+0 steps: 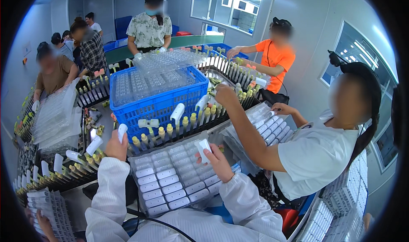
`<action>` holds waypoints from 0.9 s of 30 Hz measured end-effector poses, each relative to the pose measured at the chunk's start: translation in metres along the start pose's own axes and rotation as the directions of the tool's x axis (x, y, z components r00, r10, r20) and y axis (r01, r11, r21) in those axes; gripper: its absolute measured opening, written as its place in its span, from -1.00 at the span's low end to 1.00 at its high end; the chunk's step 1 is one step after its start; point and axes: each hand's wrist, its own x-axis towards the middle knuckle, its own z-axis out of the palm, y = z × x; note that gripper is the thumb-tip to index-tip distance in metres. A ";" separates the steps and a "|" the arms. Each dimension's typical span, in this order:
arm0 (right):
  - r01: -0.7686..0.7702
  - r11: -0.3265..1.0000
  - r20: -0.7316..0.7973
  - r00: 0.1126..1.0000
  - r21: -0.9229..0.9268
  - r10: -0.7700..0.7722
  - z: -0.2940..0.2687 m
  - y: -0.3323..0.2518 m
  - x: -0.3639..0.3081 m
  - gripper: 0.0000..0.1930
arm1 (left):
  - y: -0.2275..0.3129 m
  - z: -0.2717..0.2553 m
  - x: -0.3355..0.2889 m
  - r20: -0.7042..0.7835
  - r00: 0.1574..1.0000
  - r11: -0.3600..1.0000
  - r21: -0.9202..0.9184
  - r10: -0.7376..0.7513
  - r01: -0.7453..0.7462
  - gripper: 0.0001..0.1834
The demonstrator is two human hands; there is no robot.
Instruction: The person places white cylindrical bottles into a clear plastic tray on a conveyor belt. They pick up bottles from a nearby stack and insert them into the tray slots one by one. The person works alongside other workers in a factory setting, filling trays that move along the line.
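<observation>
Left casing: white, upright in the grip of the left hand, near the yellow-tipped pegs.
Right casing: white, grasped between thumb and fingers of the right hand, over the tray's far right part.
Handling: a light hold by the edges seems best — fingers off the broad faces, corners clear of the pegs.
Tray: near, on the table — casings fill the near pockets; many far ones look unfilled.
Crate: blue, beyond the pegs, heaped with clear trays.
</observation>
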 end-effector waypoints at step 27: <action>-0.259 0.395 -0.401 0.852 -0.881 -0.336 -0.025 -0.072 0.211 -0.54 | 0.036 0.081 -0.102 0.388 0.680 0.773 -0.165 0.622 -0.613 -0.77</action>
